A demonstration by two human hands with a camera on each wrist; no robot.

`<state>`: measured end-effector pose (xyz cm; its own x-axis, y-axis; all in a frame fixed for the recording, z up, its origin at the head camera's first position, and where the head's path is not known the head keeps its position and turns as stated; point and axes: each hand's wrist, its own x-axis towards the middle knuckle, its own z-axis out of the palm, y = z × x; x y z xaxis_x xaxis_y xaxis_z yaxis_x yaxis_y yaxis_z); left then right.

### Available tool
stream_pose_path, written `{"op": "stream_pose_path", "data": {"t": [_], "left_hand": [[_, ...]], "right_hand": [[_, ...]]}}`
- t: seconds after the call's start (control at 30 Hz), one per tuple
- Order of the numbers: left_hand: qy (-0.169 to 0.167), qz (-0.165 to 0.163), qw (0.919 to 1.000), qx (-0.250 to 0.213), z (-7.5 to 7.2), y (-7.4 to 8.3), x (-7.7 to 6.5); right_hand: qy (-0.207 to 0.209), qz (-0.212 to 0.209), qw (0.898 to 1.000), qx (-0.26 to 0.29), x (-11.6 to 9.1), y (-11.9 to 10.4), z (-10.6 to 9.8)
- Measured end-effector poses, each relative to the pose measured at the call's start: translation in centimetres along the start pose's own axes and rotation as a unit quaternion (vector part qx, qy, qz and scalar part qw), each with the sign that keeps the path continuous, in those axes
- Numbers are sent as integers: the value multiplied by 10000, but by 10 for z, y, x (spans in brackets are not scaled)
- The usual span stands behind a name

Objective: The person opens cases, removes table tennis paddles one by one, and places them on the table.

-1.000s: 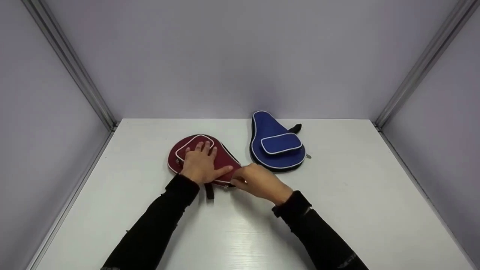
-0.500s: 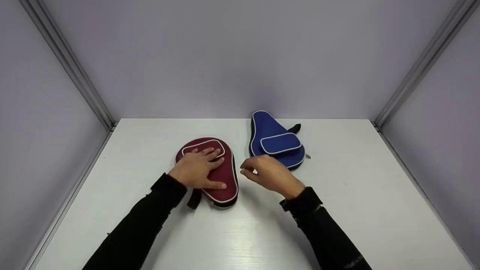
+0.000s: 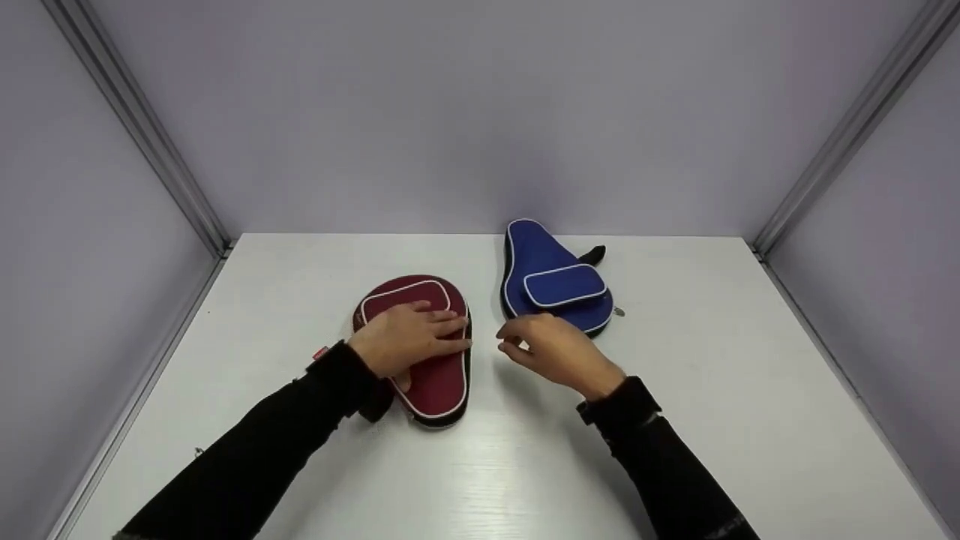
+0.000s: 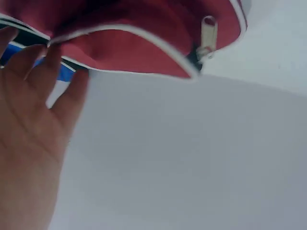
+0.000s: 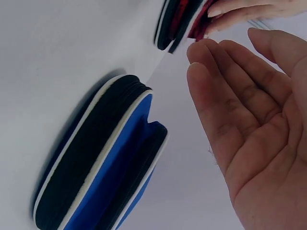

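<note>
A dark red table tennis paddle case with white piping lies on the white table, narrow end toward me. My left hand rests across it, fingers extended to the right edge and thumb near the left edge. In the left wrist view, fingertips touch the white-piped edge, and a metal zipper pull hangs from the pocket's end. From the right wrist view, red shows between the dark side bands of the red case. My right hand hovers right of it, fingers loosely bent, holding nothing.
A similar blue paddle case lies behind my right hand, narrow end toward the back wall. Its black strap sticks out to the right. The red case's black strap lies by my left cuff. Pale walls enclose the table.
The red case has turned so its narrow end points toward me rather than right. My right hand has let go of that end and moved right. My left hand has shifted toward the right edge.
</note>
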<state>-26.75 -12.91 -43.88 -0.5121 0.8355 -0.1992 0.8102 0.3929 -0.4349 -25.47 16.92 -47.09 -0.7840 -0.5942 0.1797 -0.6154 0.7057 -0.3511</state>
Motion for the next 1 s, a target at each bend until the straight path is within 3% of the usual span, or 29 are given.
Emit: {"op": "stream_pose_path", "data": {"t": [0.1,0.2,0.3,0.43,0.6,0.8,1.0], "left_hand": [[179,498,9958,745,-1,9,7],[140,779,9924,946,1,15,11],[57,921,9914,928,4,17,12],[242,1113,9898,852,8,17,10],[720,1370,9846,813,12,17,10],[1421,1648,9720,893,14,17,17],[1625,1727,9650,1117,18,17,27]], "right_hand": [[-54,-29,9999,-112,-2,3,3],[-121,-47,9995,-299,-5,6,6],[-212,1,9989,-411,-8,10,8],[-286,-16,9985,-475,-12,14,9],[-349,-234,9976,-555,-16,18,11],[-313,-384,9966,-652,-21,21,10],[-313,-383,9962,-716,-27,27,10]]}}
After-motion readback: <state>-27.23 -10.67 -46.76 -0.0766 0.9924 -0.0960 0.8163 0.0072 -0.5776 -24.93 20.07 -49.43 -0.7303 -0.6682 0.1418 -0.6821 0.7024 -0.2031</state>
